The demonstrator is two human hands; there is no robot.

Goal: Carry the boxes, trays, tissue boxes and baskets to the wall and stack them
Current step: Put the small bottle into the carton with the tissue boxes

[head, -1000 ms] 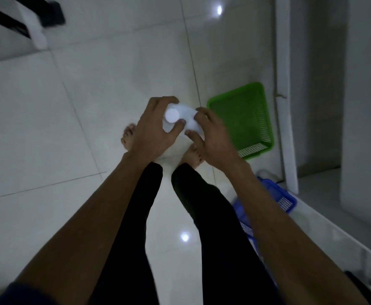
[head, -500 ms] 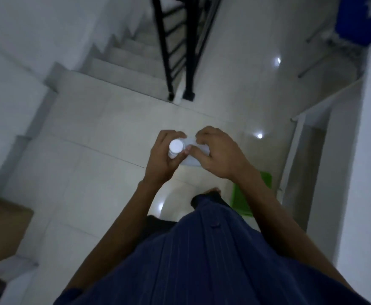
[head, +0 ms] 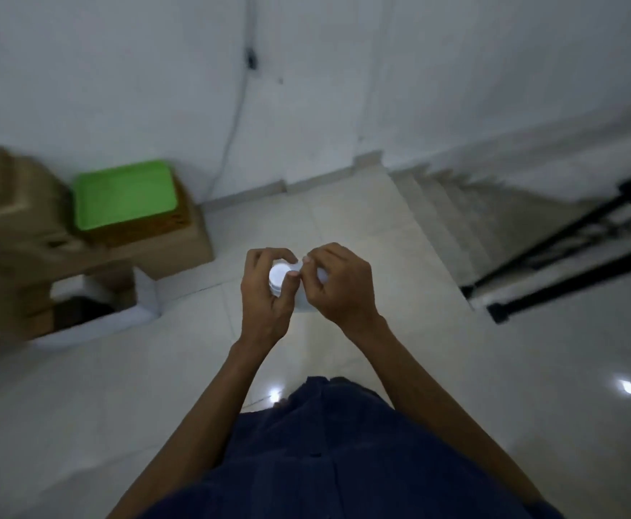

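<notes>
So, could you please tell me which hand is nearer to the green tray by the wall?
Left. The left hand, gripping the white container, sits right of the green tray; the right hand grips it from farther right.

I am standing in a home's stair hall: tiles [head: 531, 368] are shining underfoot, stairs [head: 452, 219] with a railing [head: 568, 284] are running along the wall [head: 343, 88], boxes [head: 18, 219] are sitting by it.

- Left hand [head: 265, 295] is curling its fingers round a white container [head: 278, 276], with the thumb lying on its round top.
- Right hand [head: 342, 290] is gripping the container's other side, fingers bent.
- Both bare forearms are reaching forward, converging.
</notes>
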